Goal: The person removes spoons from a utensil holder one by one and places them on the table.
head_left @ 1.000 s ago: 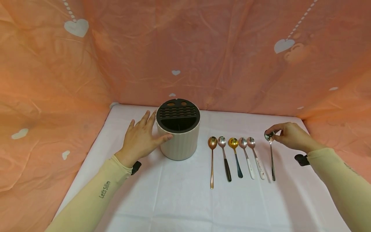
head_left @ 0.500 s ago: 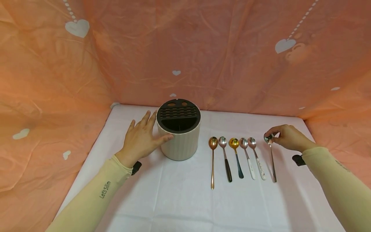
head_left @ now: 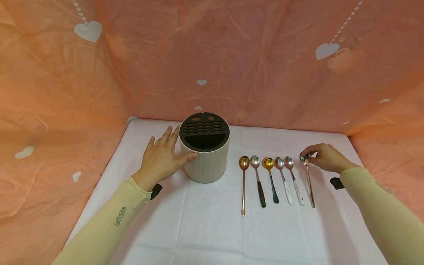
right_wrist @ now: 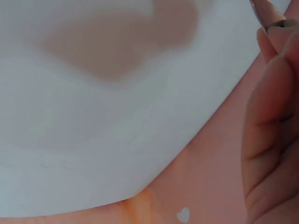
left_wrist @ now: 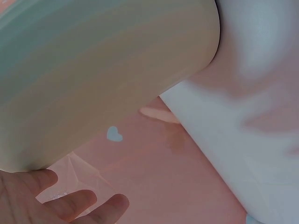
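My left hand point(head_left: 160, 158) lies spread with straight fingers against the left side of a pale ribbed utensil holder point(head_left: 208, 167). In the left wrist view, the fingers point(left_wrist: 72, 204) are at the rim end of its smooth wall. At the right, my right hand point(head_left: 326, 158) pinches a silver spoon point(head_left: 310, 184) by its bowl between thumb and fingers. The spoon's long handle points toward me and down; whether its end touches the table cannot be told. Only a bit of the spoon's bowl point(right_wrist: 267, 13) shows in the right wrist view.
Between the holder and my right hand several spoons lie in a row: copper point(head_left: 243, 184), black-handled point(head_left: 260, 191), gold-bowled point(head_left: 268, 163), white-handled point(head_left: 287, 193) and pattern-handled point(head_left: 298, 191). The holder's black lid point(head_left: 204, 141) has holes, slots and a wide opening. Pink cloth point(head_left: 232, 66) encloses the white table point(head_left: 205, 228).
My right hand has shifted slightly left and a little down, the pinched silver spoon tilting with it. The left hand and the holder stay where they were.
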{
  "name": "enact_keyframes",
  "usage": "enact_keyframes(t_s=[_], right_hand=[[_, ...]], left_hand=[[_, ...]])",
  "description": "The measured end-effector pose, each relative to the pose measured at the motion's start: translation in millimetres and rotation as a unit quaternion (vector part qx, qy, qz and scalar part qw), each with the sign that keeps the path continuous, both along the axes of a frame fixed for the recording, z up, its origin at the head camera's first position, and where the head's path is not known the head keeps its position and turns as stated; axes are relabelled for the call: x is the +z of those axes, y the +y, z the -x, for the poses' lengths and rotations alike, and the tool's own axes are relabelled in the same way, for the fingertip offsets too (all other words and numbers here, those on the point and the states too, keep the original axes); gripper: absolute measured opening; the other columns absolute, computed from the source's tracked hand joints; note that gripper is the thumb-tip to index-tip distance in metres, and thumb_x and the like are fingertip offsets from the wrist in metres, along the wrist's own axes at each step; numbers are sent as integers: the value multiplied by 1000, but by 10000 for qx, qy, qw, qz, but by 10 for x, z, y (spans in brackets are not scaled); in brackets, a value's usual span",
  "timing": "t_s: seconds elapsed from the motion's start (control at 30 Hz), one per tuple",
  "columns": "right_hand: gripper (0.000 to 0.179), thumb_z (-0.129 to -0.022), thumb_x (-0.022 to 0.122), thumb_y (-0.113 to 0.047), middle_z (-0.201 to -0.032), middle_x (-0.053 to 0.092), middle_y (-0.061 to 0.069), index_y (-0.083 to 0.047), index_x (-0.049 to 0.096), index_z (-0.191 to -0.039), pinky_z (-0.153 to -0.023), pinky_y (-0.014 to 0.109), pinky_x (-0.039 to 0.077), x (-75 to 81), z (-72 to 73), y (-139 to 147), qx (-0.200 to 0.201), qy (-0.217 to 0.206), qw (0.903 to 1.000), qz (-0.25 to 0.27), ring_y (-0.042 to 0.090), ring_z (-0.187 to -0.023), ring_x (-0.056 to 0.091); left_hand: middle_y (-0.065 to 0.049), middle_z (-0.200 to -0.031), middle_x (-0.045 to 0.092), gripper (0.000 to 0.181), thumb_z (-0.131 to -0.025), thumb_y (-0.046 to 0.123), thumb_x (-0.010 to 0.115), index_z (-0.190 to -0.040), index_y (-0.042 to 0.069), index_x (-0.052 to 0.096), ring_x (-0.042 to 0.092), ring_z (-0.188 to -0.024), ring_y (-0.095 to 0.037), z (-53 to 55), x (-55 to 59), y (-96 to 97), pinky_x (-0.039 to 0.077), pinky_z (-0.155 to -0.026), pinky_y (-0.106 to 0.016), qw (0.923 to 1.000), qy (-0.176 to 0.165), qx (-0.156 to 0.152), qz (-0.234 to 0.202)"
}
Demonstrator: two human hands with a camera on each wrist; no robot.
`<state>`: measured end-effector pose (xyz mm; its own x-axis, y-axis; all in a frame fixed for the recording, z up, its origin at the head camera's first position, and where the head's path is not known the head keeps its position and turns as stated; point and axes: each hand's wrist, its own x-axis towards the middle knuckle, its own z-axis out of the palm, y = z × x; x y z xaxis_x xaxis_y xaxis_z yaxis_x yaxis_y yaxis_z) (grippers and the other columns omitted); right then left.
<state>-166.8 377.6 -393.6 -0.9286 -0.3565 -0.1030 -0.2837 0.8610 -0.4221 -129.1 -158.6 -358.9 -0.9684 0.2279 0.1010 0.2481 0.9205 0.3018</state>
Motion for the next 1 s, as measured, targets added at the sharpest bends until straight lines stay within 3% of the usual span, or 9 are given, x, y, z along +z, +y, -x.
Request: enact_keyframes(t_s=[0.43, 1.0], right_hand=[[19, -90, 71, -7, -106, 67, 14, -8, 76, -109, -73, 38, 48, -218, 19, 6, -647, -621, 9957, 211, 31, -92, 54], [21, -92, 68, -8, -111, 65, 18, -7, 74, -112, -80, 45, 46, -379, 35, -51, -821, -980, 9915, 225, 36, -97, 53]], left_hand=[[-21, -161, 23, 113, -80, 88, 41, -160, 12, 20, 33, -142, -41, 13, -3, 2, 12, -114, -63, 10000, -3, -10, 90], [-21, -161, 23, 113, -80, 89, 40, -160, 12, 20, 32, -142, -41, 19, -7, -4, 13, -114, -63, 10000, 0, -27, 74]])
